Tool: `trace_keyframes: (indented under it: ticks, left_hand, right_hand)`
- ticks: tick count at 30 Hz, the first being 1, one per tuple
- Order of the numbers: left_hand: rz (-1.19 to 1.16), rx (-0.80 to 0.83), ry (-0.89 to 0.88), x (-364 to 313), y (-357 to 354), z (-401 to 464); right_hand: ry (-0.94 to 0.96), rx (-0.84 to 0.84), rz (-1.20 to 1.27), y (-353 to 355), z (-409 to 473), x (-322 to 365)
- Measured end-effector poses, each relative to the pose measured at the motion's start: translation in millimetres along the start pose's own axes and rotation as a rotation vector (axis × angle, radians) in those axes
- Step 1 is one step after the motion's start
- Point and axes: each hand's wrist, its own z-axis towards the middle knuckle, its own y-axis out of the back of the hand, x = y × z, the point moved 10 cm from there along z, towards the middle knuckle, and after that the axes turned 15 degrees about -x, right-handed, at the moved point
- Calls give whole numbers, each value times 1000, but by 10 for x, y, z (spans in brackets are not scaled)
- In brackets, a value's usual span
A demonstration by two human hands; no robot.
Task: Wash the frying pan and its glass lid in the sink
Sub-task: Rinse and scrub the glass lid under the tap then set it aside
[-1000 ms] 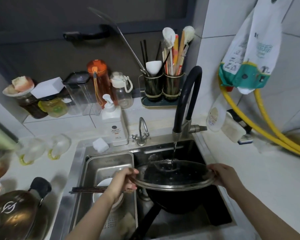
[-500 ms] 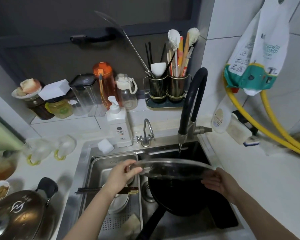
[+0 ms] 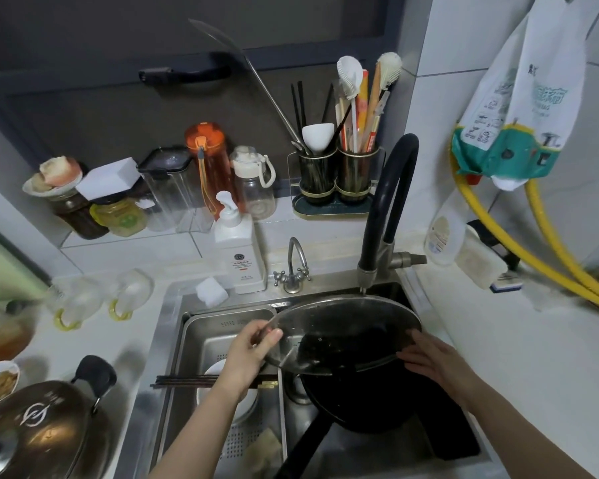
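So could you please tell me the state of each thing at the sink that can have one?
glass lid: tilted, held above the pan
left hand: gripping the lid's rim
right hand: holding the lid's other edge
frying pan: in the sink, under the lid
black faucet: no stream visible

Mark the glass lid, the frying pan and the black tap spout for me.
glass lid (image 3: 343,326): head view, middle of the wet glass.
frying pan (image 3: 360,399): head view, dark bowl beneath the lid.
black tap spout (image 3: 391,188): head view, on the curved hose.
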Motion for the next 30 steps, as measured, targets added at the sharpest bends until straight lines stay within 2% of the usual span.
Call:
trace_keyframes:
  ticks: [5,12,19,25,30]
  left_hand:
    - [-90,-23,9,120,67,-106]
    - [-302,-98,186,657,325,-201]
    - [-597,12,282,813,280,-427]
    - [-735,51,353,948,317,-542]
    - [-735,11,477,1063,316,-660]
  right_hand:
    - [193,-97,-218,-24,54,207]
    - [544,-151,-367,-331,-102,880]
    - [427,-18,-158,-523,-194,847]
    - [379,89,-75,-714,-284,954]
    - [364,70,-60,-800,-246,923]
